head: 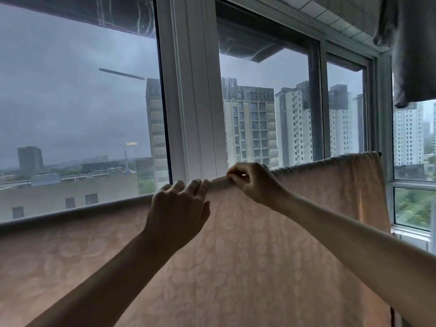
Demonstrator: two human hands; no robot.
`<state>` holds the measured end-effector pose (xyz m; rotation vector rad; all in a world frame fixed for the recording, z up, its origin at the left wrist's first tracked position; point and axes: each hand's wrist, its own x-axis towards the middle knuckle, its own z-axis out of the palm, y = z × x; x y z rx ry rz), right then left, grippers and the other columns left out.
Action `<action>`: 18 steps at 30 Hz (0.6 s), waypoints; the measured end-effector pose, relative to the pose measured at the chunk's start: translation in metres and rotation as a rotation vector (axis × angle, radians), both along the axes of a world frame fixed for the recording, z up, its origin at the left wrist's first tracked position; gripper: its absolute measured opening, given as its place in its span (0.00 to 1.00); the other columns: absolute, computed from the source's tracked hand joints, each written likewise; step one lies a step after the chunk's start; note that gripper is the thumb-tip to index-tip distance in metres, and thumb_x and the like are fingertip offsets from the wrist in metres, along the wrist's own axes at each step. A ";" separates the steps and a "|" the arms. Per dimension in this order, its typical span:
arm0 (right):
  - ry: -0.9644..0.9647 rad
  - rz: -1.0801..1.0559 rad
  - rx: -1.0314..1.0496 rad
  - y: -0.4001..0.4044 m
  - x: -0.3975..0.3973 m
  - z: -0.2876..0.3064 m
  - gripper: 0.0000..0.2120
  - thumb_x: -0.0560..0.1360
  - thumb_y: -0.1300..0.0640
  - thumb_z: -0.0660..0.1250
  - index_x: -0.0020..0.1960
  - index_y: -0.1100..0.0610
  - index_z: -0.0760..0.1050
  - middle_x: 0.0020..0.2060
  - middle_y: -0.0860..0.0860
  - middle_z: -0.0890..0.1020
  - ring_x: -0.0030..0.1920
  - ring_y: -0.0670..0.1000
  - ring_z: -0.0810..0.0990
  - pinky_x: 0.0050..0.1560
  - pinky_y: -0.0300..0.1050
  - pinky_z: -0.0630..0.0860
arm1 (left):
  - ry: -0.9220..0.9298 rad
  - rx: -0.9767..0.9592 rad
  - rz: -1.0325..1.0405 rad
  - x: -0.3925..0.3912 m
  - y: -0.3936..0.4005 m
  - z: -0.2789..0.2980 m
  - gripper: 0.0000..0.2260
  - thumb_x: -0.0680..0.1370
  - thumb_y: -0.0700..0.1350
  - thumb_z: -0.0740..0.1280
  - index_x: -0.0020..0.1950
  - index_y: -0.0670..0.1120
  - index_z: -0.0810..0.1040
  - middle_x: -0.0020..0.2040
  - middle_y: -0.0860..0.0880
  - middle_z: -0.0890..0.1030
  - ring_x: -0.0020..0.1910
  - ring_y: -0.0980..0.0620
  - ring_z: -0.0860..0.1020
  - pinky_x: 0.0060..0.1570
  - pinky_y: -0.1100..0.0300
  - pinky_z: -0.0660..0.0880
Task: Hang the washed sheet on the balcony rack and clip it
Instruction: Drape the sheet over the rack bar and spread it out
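- Both forearms are reaching up and forward from the bottom edge, toward the top fold of the sheet (247,256).
- Sheet: pale peach with a leaf-like pattern, hanging draped over a horizontal bar and filling the lower half of the view. The bar itself is hidden under the fold.
- Left hand (179,208) is gripping the top fold, fingers curled over the edge, thumb lying on the near face.
- Right hand (252,182) is sitting just beside it on the same fold, fingertips pinching the fabric at the ridge. Something pale is showing between the fingertips; too small to tell whether it's a clip.
- The two hands are almost touching at the fold.
- Right of the hands the sheet's top edge is rising to a corner near the right window section.
- Grey cloth (410,50) is hanging from above at the top right, well apart from the sheet.
- White window frame (195,90) is standing right behind the hands.
- Through the glass: tall apartment blocks (252,126), lower rooftops at left, dark overcast sky.
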<state>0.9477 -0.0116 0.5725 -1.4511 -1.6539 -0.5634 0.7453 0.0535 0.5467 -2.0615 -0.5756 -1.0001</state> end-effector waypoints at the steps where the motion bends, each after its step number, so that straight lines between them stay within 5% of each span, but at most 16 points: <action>1: -0.002 0.007 -0.015 0.000 0.003 -0.002 0.07 0.78 0.60 0.65 0.53 0.58 0.80 0.46 0.49 0.83 0.47 0.44 0.80 0.51 0.33 0.75 | -0.007 -0.003 0.010 0.004 0.000 -0.001 0.19 0.76 0.54 0.63 0.61 0.45 0.80 0.50 0.48 0.84 0.39 0.47 0.82 0.36 0.55 0.78; 8: 0.172 0.032 -0.056 -0.012 0.045 0.000 0.08 0.75 0.61 0.67 0.52 0.54 0.83 0.46 0.44 0.84 0.50 0.39 0.81 0.55 0.33 0.75 | -0.037 0.004 0.018 0.004 0.009 -0.002 0.23 0.75 0.59 0.58 0.62 0.47 0.79 0.49 0.49 0.84 0.36 0.46 0.82 0.36 0.53 0.78; 18: 0.093 0.017 0.032 0.000 0.049 -0.001 0.03 0.77 0.61 0.67 0.47 0.58 0.79 0.41 0.48 0.82 0.44 0.45 0.81 0.50 0.37 0.76 | -0.022 0.005 0.077 0.006 0.004 -0.003 0.22 0.76 0.60 0.63 0.64 0.50 0.78 0.46 0.50 0.84 0.34 0.47 0.81 0.35 0.56 0.75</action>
